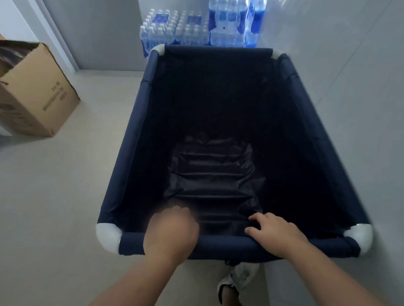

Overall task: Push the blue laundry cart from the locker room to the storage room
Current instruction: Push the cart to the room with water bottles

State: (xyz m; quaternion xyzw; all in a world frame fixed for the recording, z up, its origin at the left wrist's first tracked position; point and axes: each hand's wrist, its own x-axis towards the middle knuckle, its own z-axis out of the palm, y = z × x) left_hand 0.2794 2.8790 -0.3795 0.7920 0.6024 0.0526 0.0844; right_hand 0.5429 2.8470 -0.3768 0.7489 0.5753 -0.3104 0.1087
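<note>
The blue laundry cart (135,128) fills the middle of the head view: dark navy fabric over a tube frame with white corner joints, and nothing inside but its creased bottom. My left hand (170,232) is closed over the near rim bar, left of centre. My right hand (276,233) lies on the same bar further right, fingers curled over its inner edge. The cart's right side runs close along the grey wall. Its wheels are hidden below the fabric.
Shrink-wrapped packs of water bottles (181,30) are stacked against the wall just beyond the cart's far end. An open cardboard box (31,96) stands on the floor at the left. A grey door (86,18) is at the back left. My leg (236,290) shows under the cart's near edge.
</note>
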